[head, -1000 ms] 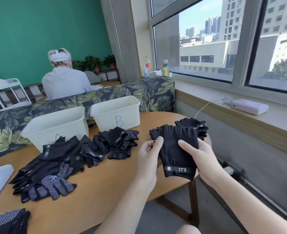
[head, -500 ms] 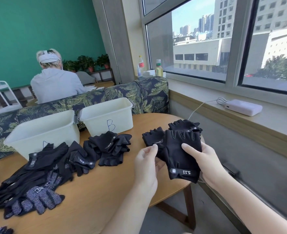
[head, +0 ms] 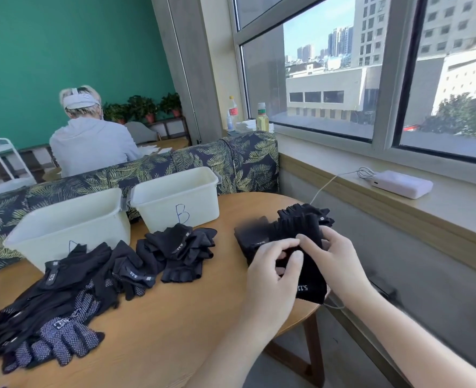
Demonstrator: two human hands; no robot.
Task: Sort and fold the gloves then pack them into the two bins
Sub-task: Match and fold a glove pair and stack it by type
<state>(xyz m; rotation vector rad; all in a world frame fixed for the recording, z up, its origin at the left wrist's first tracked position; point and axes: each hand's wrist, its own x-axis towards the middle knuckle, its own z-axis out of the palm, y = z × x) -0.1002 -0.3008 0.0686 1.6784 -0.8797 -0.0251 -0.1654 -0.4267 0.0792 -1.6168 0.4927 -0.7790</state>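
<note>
Way over at 8 o'clock there's a heap of full-finger gloves (head: pixel 49 312) with dotted palms, dumped loose on the bench (head: pixel 158 329), probably waiting for their turn. Right behind them at 10 o'clock sits the first white bin (head: pixel 71 228); its letter is mostly hidden behind the gloves, so can't read it. Next to it at 11 o'clock is bin B (head: pixel 178 197), with a smaller pile of fingerless gloves (head: pixel 181 253) touching its front, so I'd guess that's the sorted-by-type stack staged for that bin. I can't see any gloves in either bin.

Then center-right: the left hand (head: pixel 273 278) has its fingers curled in, pinching the middle of a black fingerless glove (head: pixel 306 264), and the right hand (head: pixel 334 261) has it from the other side, fingers curled around the edge. Looks like they're mid-fold, held just above the bench edge for room. A few more black gloves (head: pixel 306 214) lie just behind at 1 o'clock.
</note>
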